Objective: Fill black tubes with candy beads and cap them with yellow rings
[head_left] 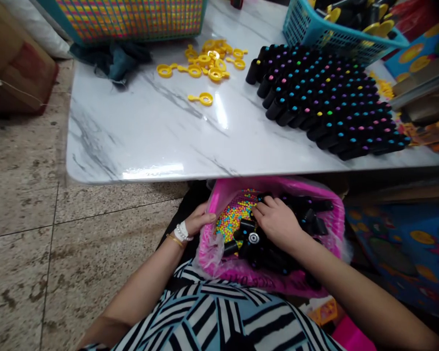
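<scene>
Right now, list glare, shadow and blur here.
Head view: white glare streaks the marbled table near its front edge and beside a yellow ring; deep shadow under its right side; black pieces in the pink basin merge; far right edge looks soft.

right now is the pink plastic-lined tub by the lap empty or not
Not empty: the pink plastic-lined tub holds small round multicoloured beads and black cylindrical pieces, and the right hand reaches in.

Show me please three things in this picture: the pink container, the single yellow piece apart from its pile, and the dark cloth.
Pink container (337, 214): head view, on its right rim.
Single yellow piece (200, 99): head view, where handle meets ring.
Dark cloth (121, 61): head view, on its middle folds.
</scene>
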`<state>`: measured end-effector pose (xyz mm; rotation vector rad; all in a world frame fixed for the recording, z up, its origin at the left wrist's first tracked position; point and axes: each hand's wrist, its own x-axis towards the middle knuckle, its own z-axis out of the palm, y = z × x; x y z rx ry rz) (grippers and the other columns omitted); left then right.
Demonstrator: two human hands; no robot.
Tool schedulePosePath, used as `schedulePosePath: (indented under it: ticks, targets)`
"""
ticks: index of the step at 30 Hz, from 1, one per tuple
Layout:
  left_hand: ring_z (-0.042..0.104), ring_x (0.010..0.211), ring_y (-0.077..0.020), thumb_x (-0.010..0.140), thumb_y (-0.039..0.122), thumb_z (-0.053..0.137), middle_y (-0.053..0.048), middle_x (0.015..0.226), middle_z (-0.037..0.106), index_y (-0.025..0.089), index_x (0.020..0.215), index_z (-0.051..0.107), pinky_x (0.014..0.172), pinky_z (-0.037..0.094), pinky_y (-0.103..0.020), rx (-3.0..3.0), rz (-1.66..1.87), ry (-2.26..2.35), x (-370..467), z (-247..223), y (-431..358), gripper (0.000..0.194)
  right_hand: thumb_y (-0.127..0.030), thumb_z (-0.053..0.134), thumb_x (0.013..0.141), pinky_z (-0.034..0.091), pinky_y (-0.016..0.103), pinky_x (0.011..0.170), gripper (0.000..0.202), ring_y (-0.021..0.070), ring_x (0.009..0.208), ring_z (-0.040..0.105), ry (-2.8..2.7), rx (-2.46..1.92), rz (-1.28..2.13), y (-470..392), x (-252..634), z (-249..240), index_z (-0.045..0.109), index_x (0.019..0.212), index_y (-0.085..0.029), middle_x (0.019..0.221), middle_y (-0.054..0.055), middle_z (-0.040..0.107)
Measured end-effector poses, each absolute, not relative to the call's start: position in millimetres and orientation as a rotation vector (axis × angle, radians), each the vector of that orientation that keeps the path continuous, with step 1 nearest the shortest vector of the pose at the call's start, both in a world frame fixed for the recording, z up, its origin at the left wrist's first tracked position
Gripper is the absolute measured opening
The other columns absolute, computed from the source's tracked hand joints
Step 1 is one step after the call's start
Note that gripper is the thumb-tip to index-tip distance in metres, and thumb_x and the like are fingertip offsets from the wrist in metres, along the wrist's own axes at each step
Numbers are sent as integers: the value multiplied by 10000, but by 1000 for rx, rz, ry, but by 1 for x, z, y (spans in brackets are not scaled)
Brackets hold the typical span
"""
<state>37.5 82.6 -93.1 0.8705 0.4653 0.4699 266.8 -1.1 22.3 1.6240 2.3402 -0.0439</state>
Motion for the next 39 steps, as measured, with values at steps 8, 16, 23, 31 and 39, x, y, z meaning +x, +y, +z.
schedulePosePath:
  ticks: [8, 16, 23, 31, 39]
  targets:
    - [601, 978, -297, 677, 535, 719, -100, 1073, 694, 120, 1171, 649, 889, 435, -381, 891, 477, 471, 38, -89, 84, 648, -242, 703, 824, 381, 414, 853, 208, 266, 1012, 536, 2650, 1679, -525, 18, 252, 5, 721, 1028, -202, 901, 67, 722]
    - [610, 900, -267, 666, 524, 742, -77, 975, 708, 123, 1158, 653, 837, 442, -352, 861, 475, 458, 38, -82, 84, 641, -283, 654, 882, 481, 393, 965, 266, 206, 1075, 626, 2846, 1786, -1424, 21, 269, 15, 670, 1144, -238, 1113, 78, 703]
    - [597, 883, -255, 664, 535, 738, -66, 938, 704, 125, 1123, 667, 826, 437, -342, 878, 500, 463, 39, -80, 83, 619, -219, 559, 929, 498, 379, 952, 273, 212, 1072, 622, 2864, 1719, -971, 28, 273, 12, 625, 1193, -202, 1141, 86, 685]
    - [576, 790, -218, 681, 518, 731, -44, 863, 676, 124, 1055, 681, 778, 440, -327, 934, 480, 482, 38, -87, 86, 545, -124, 472, 936, 500, 408, 783, 222, 269, 890, 588, 2637, 1315, -228, 23, 231, 4, 686, 993, -106, 959, 148, 666]
    - [577, 789, -210, 672, 533, 735, -38, 843, 681, 128, 1064, 684, 757, 441, -309, 905, 491, 477, 37, -84, 84, 566, -177, 549, 906, 536, 354, 889, 332, 218, 1044, 622, 2692, 1713, -770, 14, 247, -6, 584, 1236, -168, 1155, 116, 635]
